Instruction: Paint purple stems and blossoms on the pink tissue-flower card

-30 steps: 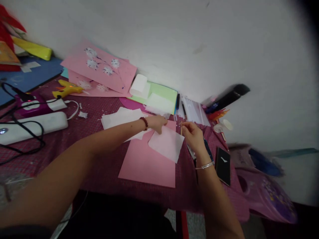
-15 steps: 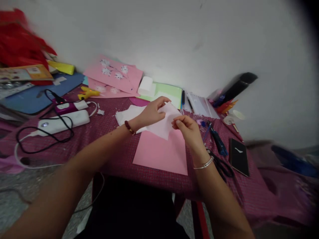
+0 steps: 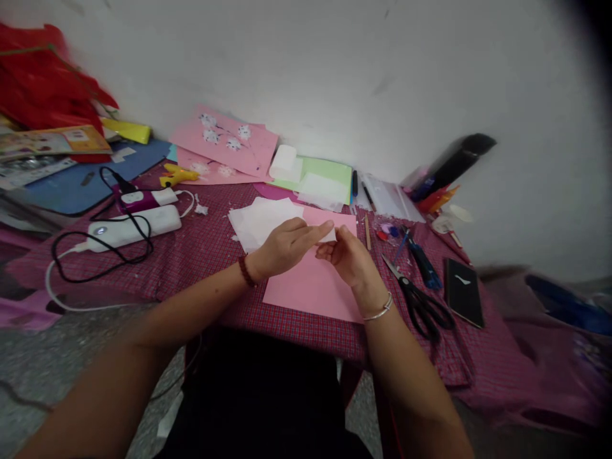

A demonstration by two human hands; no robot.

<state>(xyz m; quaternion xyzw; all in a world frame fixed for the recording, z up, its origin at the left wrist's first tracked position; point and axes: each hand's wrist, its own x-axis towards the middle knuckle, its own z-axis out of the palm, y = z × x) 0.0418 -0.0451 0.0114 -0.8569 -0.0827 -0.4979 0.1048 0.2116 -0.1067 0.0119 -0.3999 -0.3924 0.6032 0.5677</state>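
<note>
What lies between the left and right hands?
In the head view, a piece of white paper shows between the left hand and the right hand, over the pink sheet.

The worktop (image 3: 201,248) wears a red checked fabric cloth (image 3: 296,330). Near its front edge lies a pink rectangular paper sheet (image 3: 310,287); toward the right edge, black-handled metal scissors (image 3: 412,294) and a black rectangular notebook (image 3: 463,293); toward the left edge, a long white power strip (image 3: 143,226).

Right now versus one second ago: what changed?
The thin white paper piece came off the pink paper sheet; it's now between the left hand and right hand, mostly hidden. The right hand moved left, away from the slim wooden stick. Unmoved: yellow plastic glue gun, white oblong device.
</note>
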